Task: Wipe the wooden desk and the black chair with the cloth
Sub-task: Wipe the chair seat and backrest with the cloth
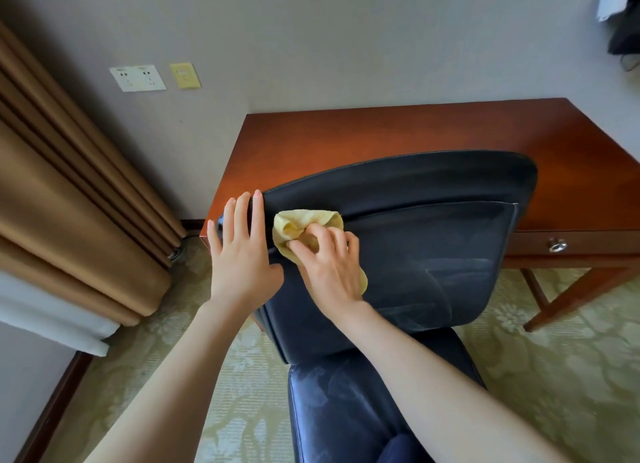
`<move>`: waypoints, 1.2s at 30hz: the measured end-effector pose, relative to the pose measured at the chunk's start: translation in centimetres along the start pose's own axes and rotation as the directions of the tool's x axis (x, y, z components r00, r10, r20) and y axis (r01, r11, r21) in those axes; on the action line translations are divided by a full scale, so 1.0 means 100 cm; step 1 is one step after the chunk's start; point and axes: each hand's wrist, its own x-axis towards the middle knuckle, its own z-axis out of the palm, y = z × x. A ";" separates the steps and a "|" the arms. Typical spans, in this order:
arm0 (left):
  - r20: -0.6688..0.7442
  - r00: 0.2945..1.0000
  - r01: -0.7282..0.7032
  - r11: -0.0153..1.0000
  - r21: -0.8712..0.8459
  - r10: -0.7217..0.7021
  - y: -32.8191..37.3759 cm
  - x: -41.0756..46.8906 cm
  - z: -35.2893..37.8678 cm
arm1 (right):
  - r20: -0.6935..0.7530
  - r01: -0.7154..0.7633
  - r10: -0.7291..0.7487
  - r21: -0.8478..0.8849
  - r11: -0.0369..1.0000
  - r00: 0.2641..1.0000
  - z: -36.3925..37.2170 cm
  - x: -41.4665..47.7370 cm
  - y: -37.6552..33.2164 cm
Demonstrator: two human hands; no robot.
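Two bare hands are being held against the back of the black chair (433, 248), with both arms being stretched forward above its seat. The left hand (242, 255) is being laid flat on the chair's left edge, fingers straight and spread. The yellow cloth (294, 225) is being bunched and gripped in the curled fingers of the right hand (332, 268) and pressed onto the chair's upper left. The wooden desk (346, 133) is being seen just behind the chair.
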 end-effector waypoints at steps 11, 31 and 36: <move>-0.007 0.981 -0.195 0.980 0.037 0.196 0.045 0.033 0.002 | 0.007 -0.082 0.082 -0.034 0.996 0.997 -0.025 -0.002 0.085; 0.028 0.975 -0.223 0.973 0.051 0.222 0.051 0.037 0.003 | -0.357 -0.865 0.900 0.334 0.373 0.250 -0.067 -0.006 0.206; 0.113 0.962 -0.258 0.965 0.057 0.250 0.040 0.039 -0.004 | -0.343 -0.797 0.901 0.448 0.406 0.266 -0.034 0.004 0.146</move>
